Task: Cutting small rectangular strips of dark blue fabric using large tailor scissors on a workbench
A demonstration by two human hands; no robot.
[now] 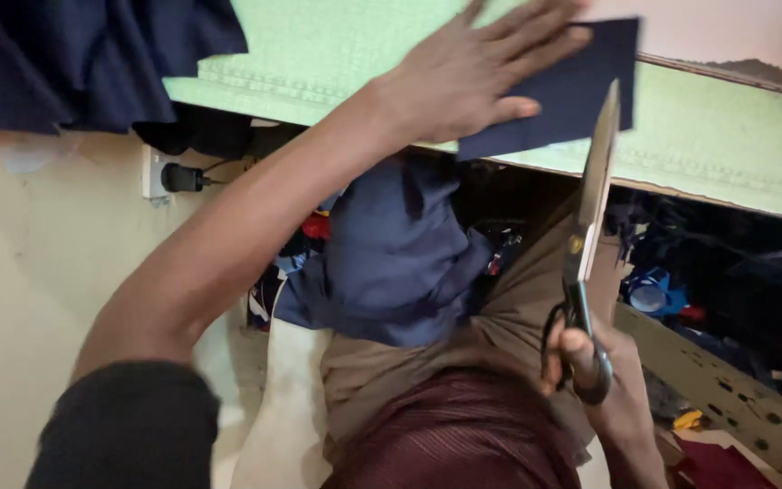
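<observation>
While pressed flat on the navy cloth, left hand spread wide, fingers splayed, palm down, holding nothing but pinning the piece to the green tabletop. Cloth lying at the near edge of that tabletop, one corner poking out past the fingertips, lower edge roughly level with the tabletop's rim. Right hand closed around the dark handles of the scissors, thumb through one loop, fingers curled through the other. Blades pointing up and away, tip just beside the cloth's right edge; cannot tell whether touching it. Blades look together or nearly so; hard to judge from this angle. Left forearm reaching diagonally across the view from a black sleeve at lower left. More navy fabric bunched in the lap, under the tabletop's edge, resting on tan trousers. Another dark blue heap hanging over the tabletop at upper left. Wall socket with black plug on the pale wall below that heap. Blue, red and yellow scraps piled in the shadow under the tabletop, right of the scissors.
</observation>
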